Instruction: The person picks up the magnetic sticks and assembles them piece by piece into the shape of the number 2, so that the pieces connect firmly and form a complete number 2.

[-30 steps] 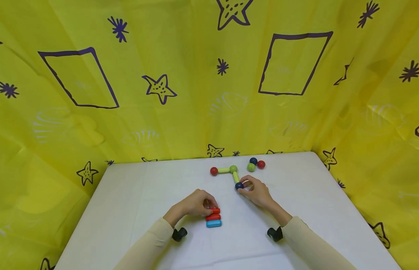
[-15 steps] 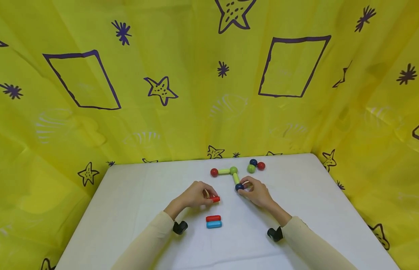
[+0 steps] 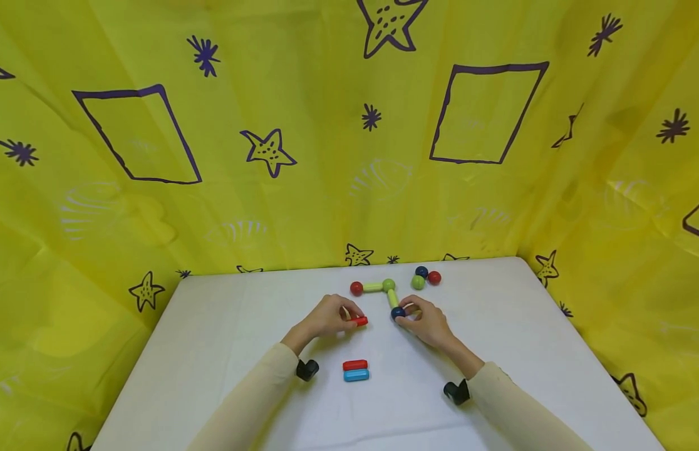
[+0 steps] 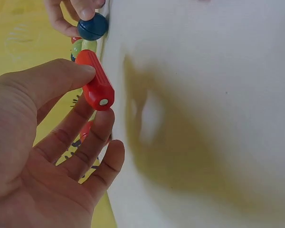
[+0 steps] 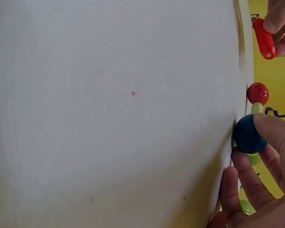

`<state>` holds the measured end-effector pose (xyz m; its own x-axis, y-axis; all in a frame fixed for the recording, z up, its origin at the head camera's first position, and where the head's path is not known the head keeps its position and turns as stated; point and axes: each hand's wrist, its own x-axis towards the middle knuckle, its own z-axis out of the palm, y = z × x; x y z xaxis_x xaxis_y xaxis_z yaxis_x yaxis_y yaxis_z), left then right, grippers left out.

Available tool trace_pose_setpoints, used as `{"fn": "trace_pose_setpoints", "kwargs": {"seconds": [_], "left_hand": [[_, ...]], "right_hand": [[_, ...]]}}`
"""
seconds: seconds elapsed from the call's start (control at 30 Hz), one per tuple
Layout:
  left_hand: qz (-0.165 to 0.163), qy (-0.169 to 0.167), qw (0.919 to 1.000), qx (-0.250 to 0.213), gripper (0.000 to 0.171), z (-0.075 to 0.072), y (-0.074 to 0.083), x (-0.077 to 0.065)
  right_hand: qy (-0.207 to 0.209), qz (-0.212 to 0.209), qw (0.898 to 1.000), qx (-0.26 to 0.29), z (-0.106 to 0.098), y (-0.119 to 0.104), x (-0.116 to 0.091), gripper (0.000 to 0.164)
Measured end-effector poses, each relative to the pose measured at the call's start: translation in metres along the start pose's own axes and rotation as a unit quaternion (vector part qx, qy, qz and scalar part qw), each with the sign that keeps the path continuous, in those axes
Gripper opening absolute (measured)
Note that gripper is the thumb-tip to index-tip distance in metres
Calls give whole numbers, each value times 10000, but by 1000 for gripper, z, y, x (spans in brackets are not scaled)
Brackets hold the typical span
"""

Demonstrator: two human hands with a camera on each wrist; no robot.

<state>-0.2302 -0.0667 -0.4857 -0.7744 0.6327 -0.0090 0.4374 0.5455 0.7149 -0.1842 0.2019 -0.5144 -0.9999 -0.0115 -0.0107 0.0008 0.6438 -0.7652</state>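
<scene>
My left hand [image 3: 331,315] pinches a red magnetic rod [image 4: 96,81] between thumb and fingers, held above the table; a small metal disc shows on the rod's end. My right hand [image 3: 429,321] grips a dark blue ball [image 5: 249,135] on the table. That ball ends a chain: a yellow-green rod [image 3: 393,299] runs from it to a green ball [image 3: 388,285], and a second yellow-green rod [image 3: 373,287] leads on to a red ball [image 3: 356,288]. In the left wrist view, the held rod's far end overlaps the chain just below the blue ball.
A second red rod [image 3: 355,364] and a light blue rod [image 3: 356,375] lie side by side nearer the front of the white table [image 3: 225,351]. Behind my right hand sit a loose blue ball [image 3: 421,272], green ball [image 3: 418,282] and red ball [image 3: 434,277]. Yellow patterned cloth [image 3: 315,207] encloses the table.
My left hand has lifted one red rod from beside the other rods and carried it forward, toward the chain. My right hand has stayed on the blue ball.
</scene>
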Motion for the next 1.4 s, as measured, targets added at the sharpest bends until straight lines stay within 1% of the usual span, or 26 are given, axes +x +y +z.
{"fn": "trace_pose_setpoints", "kwargs": {"seconds": [0.1,0.23,0.43,0.63,0.87,1.1,1.4], "left_hand": [[-102,17,9999,-38,16,2,0,5],[-174,35,9998,42,17,5,1,14],[-202,11,9998,-55,16,10,4,28],[-193,-17,9998,-55,16,15,4,38],[-67,-91,9999,-98,16,19,6,45],[-146,-97,9998,-49,14,23,6,50],[-113,-120,9998,-144,16,26,10,53]], "right_hand": [[23,-9,10000,-55,0,-1,0,25],[36,-63,9999,-109,2,0,1,26],[42,12,9999,-146,4,2,4,26],[62,43,9999,-149,3,2,4,26],[55,75,9999,-128,3,0,4,26],[76,101,9999,-116,3,-2,2,26],[92,104,9998,-131,3,-2,2,27]]}}
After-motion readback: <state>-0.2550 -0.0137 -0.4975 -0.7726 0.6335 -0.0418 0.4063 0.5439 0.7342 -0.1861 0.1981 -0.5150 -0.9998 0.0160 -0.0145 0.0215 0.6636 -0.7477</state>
